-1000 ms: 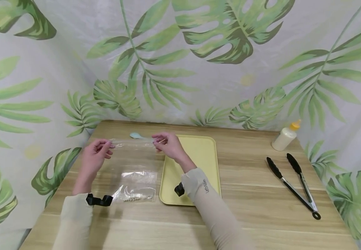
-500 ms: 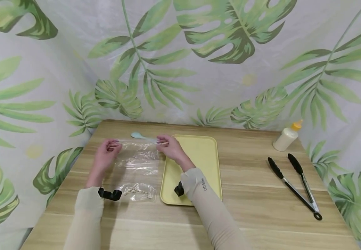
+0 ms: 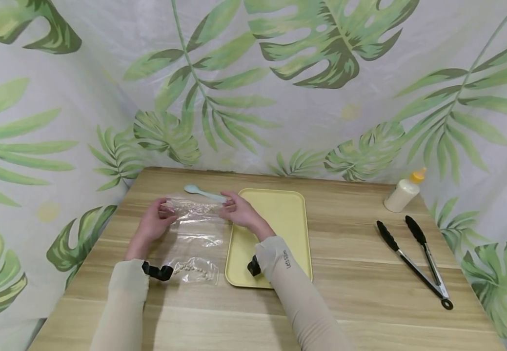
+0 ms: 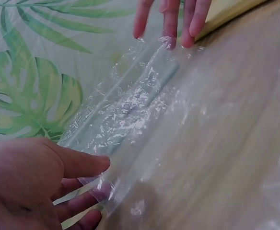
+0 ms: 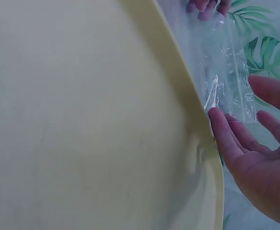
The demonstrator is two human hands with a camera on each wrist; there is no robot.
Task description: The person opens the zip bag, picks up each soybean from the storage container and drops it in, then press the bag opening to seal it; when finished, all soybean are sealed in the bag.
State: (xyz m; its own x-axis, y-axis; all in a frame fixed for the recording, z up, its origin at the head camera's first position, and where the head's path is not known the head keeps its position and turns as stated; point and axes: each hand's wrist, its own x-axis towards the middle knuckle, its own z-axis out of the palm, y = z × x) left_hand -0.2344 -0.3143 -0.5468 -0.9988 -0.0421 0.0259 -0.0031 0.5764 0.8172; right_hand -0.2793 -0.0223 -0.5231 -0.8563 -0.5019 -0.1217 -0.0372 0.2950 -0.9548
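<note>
A clear plastic zip bag (image 3: 198, 239) lies on the wooden table, its top crumpled and small pale round pieces (image 3: 192, 268) inside near its lower end. At its upper left corner is my left hand (image 3: 154, 222), thumb and fingers apart around the edge; in the left wrist view, fingers lie under the plastic. My right hand (image 3: 242, 212) is at the upper right corner, its fingers spread and fairly straight beside the bag in the right wrist view (image 5: 260, 153). A light blue spoon (image 3: 202, 193) lies just behind the bag, its handle end reaching my right fingers.
A yellow tray (image 3: 279, 204) lies right of the bag, under my right forearm. Farther right are black-and-silver tongs (image 3: 415, 263), spread apart, and a white squeeze bottle (image 3: 401, 195) with an orange nozzle. A leaf-patterned curtain (image 3: 253, 122) hangs behind the table.
My left hand has moved right, toward my right hand, and its fingers have parted. The bag has dropped flatter, its top has crumpled, and the pale pieces have spread.
</note>
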